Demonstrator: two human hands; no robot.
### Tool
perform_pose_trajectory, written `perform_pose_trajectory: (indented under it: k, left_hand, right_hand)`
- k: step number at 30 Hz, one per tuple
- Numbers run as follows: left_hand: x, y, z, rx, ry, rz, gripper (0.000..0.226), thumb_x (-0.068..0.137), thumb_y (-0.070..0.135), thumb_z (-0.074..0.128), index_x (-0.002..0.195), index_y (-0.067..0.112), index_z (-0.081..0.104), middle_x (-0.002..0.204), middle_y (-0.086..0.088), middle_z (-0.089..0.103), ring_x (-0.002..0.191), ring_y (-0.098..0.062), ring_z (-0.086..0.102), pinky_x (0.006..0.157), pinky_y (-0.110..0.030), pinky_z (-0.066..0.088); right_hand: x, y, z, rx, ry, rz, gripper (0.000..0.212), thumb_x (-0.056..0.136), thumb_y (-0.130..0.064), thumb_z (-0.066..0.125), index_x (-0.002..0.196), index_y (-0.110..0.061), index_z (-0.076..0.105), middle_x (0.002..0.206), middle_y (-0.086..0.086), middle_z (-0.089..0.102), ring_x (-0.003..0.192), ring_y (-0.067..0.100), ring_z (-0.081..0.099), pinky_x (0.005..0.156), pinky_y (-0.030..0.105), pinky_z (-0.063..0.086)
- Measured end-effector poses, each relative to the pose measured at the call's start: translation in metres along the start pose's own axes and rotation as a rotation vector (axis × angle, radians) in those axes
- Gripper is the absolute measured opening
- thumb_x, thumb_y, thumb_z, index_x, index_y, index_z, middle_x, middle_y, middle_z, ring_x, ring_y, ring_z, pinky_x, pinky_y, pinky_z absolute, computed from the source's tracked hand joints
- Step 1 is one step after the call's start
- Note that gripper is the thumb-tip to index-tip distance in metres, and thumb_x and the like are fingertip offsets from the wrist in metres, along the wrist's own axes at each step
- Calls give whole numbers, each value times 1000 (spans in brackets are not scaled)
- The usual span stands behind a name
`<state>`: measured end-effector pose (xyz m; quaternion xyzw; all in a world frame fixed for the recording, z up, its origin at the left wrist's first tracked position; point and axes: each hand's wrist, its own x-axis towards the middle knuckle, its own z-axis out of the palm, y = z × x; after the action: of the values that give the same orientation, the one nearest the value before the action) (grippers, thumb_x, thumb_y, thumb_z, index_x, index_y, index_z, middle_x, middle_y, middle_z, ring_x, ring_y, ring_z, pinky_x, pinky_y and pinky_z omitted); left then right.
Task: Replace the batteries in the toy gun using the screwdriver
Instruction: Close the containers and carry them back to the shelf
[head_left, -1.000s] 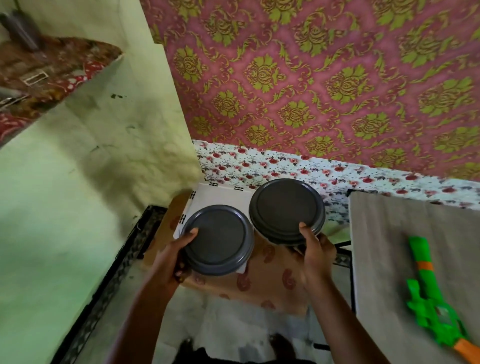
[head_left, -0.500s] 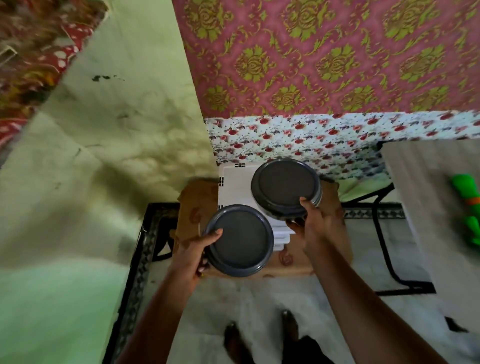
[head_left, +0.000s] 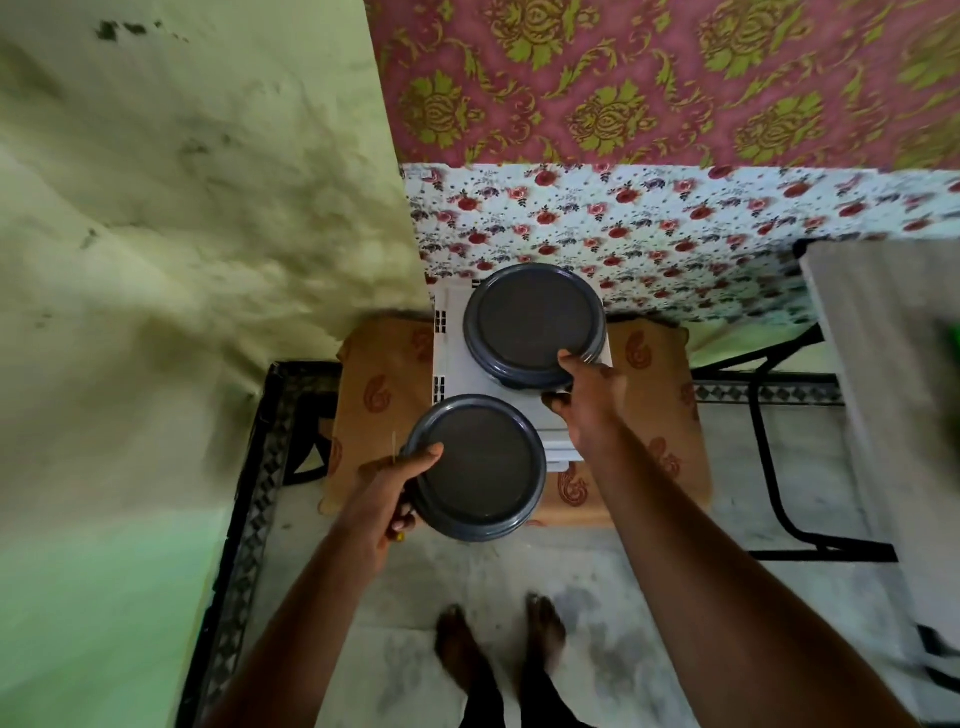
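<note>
A: What's closest?
B: Bare feet standing on the floor. Then the left hand is curling round the near tub, thumb lying on its dark lid
A: & the right hand?
B: Gripping the edge of the far tub, over a white box on an orange cushion
A: Toy gun?
B: Showing as just a green blur on the table, far rt

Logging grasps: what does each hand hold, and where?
Left hand grips near grey container by left rim; right hand, far grey container by near rim.
</note>
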<state>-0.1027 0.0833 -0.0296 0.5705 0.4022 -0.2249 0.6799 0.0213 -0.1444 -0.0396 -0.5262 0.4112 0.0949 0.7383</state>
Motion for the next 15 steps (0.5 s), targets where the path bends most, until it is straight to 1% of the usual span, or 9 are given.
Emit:
perform_pose_trajectory:
  k: [1,3,5,6,9,12,13,15]
  left_hand:
    - [1,-1,-1,-7,2,1,55,52,50,91,83,14,63,55,-3,37,40,-15,26,45,-23,18]
    - [4,-2,-1,-15,17,7,55,50,50,91,81,15,63,55,-2,38,41,-15,27,45,-22,19]
    - [6,-3,-1,-9,39,9,57,48,52,91,82,14,64,54,-1,39,41,-14,28,44,-21,20]
    - [7,-3,0,-7,47,8,59,48,52,91,83,14,64,53,-1,39,41,-14,29,43,-21,21]
    - [9,-5,2,14,45,0,59,50,52,91,84,12,64,52,-1,38,40,-14,28,44,-20,21]
    - [7,-8,6,25,29,19,60,48,55,91,82,13,65,55,-1,41,42,-14,30,45,-21,22]
    - [5,-9,8,27,26,31,58,50,53,92,83,13,65,56,-1,43,42,-14,31,45,-21,23]
    - [1,-10,11,29,25,43,52,60,48,92,87,11,67,56,-1,44,42,-13,32,42,-21,25]
  right_hand:
    - [2,0,0,-21,29,-6,16,89,-16,78,93,-14,63,104,10,66,106,35,66,85,53,62]
    - [3,1,1,-72,107,-29,21,84,-19,83,89,-11,64,105,14,67,101,35,68,75,51,65]
    - [1,1,0,-110,152,-26,27,80,-21,86,84,-9,63,102,17,69,94,34,71,68,45,65]
    - [-1,1,-2,-132,173,-33,30,79,-22,88,83,-8,61,98,17,68,90,33,72,67,45,66]
    - [-12,-3,-5,-148,209,-54,37,78,-21,89,80,-8,53,86,10,62,82,33,74,72,48,65]
    - [-17,-3,-12,-132,231,-59,41,81,-28,86,98,-7,55,89,5,58,82,28,74,75,46,66]
    - [-22,-1,-15,-202,236,-81,38,83,-33,83,96,-8,57,88,6,61,81,26,73,77,47,65]
    - [-28,7,-25,-435,229,-196,36,87,-44,77,80,-12,62,83,13,71,77,30,74,76,54,63]
